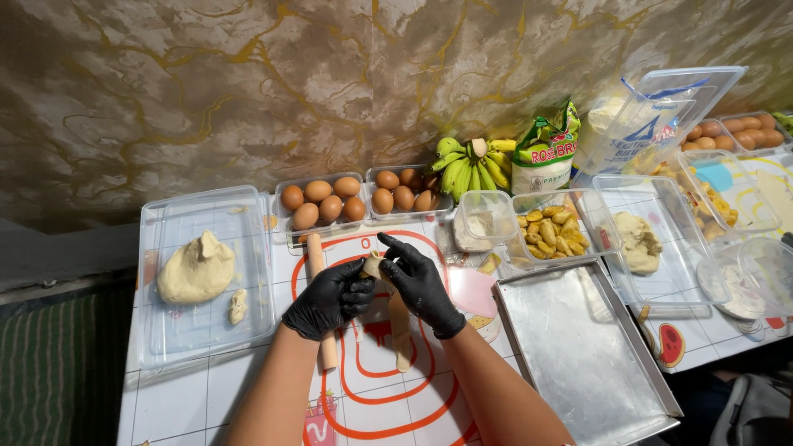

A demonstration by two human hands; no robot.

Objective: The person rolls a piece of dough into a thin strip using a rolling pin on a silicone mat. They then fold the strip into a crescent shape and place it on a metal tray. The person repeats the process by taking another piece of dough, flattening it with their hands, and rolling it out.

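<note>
**Watcher:** While you hold your hands over the mat, both grips are closed on one thing: your left hand [329, 299] and right hand [421, 285], each in a black glove, pinch the top of a long strip of dough [399, 322]. Your fingers are curled tight round its upper end, with only your right forefinger lifted free.

**Operator:** Where does the strip sit?

**Watcher:** It hangs down from your fingers toward the white baking mat with red rings [376, 388], its lower end reaching the mat. A wooden rolling pin [321, 297] lies on the mat just under your left hand, which hides its middle.

**Operator:** What can't you make out?

**Watcher:** You cover the strip's top end, so I cannot tell whether anything is wrapped inside it. The far right of the table [190, 388] is cut off by the frame's edge, and the tubs there blur together.

**Operator:** And around me?

**Watcher:** To your left, a clear tray [206, 339] holds a big lump of dough [197, 268]. Behind your hands stand two punnets of brown eggs [355, 198], a bunch of green bananas [472, 165] and a tub of yellow pieces [552, 233]. To your right lies a bare metal baking tray [582, 351]. The table is white and tiled-looking, set against a brown marbled wall [248, 83].
</note>
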